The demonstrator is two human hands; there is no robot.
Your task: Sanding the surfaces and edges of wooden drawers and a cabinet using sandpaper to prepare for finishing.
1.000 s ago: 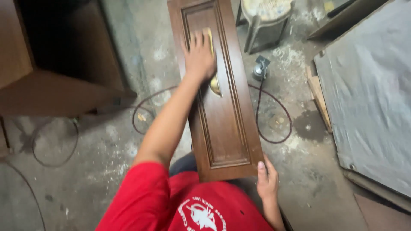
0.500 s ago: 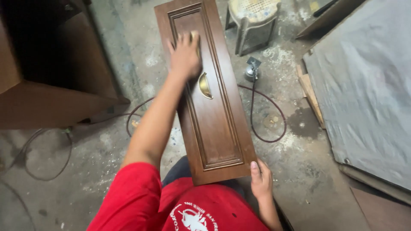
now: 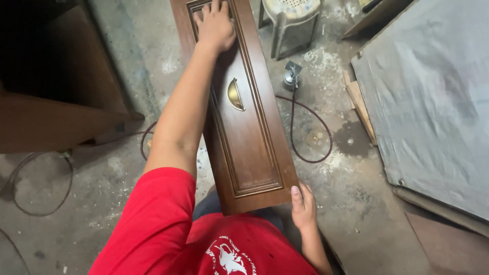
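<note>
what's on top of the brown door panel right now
A brass cup handle sits mid-panel on the brown door panel. The left hand presses flat near its far end; whatever lies under the palm is covered.

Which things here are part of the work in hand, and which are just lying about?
In use:
wooden cabinet door
brass cup handle on it
left hand, flat on the door's far end
right hand, gripping the near corner

Lying about:
small stool
spray gun with red hose
grey sheet
brown cabinet
</note>
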